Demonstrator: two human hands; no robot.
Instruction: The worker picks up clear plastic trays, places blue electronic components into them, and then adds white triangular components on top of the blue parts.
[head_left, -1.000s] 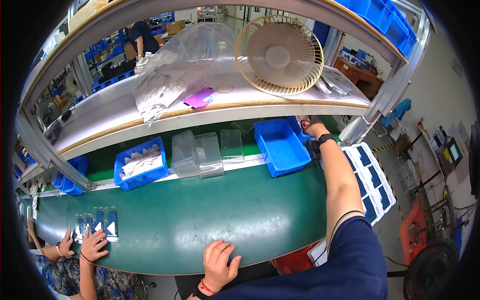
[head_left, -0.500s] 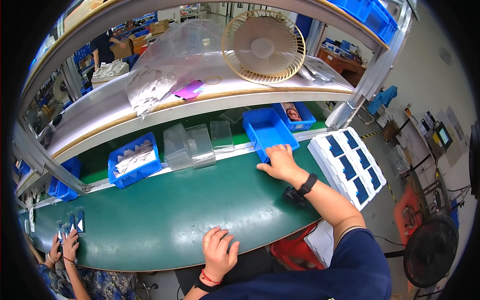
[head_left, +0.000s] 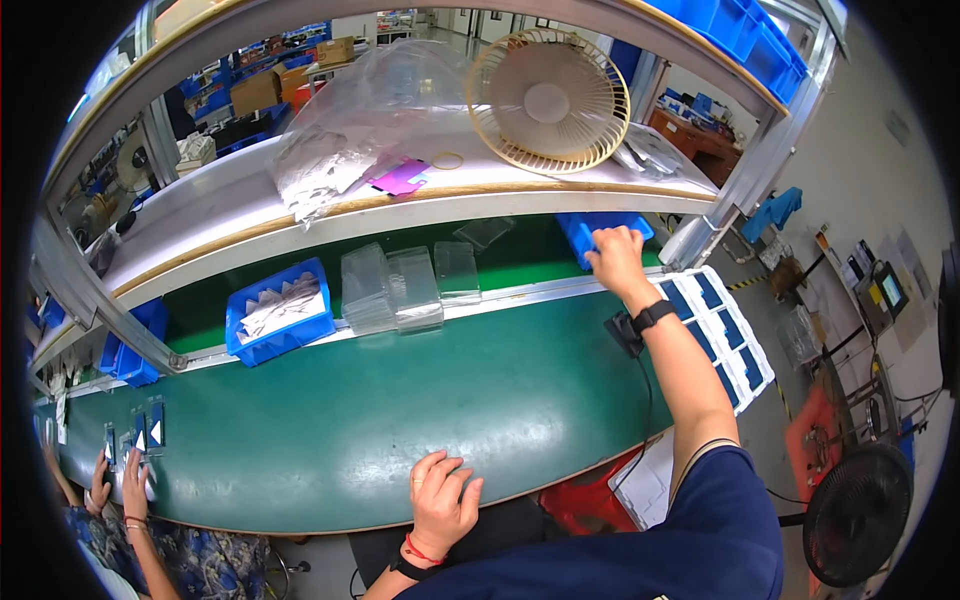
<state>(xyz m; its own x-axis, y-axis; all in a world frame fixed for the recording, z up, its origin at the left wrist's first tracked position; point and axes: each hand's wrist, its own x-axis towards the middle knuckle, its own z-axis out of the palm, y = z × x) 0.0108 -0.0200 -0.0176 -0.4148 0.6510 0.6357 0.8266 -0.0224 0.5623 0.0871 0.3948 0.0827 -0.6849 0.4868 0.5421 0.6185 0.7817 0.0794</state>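
Note:
My right hand (head_left: 617,259) reaches to the back right of the green work table (head_left: 430,410). Its fingers are bent over the near side of a blue plastic bin (head_left: 578,238), below the shelf; the hand covers part of the bin, and its contents cannot be made out. My left hand (head_left: 442,500) rests at the table's front edge, fingers loosely curved and apart, with nothing in it. By my right wrist lies a small black device (head_left: 624,334) with a cable.
White trays (head_left: 764,378) with dark blue pieces stand at the right. Clear plastic sheets or covers (head_left: 410,285) lie at the back, beside a blue bin of white pieces (head_left: 285,308). A co-worker's hands (head_left: 134,484) are at far left. The shelf holds a fan (head_left: 547,102).
My right hand has moved away from me and to the right. The empty blue bin has left its front spot; one blue bin now shows under my hand. My left hand stays put.

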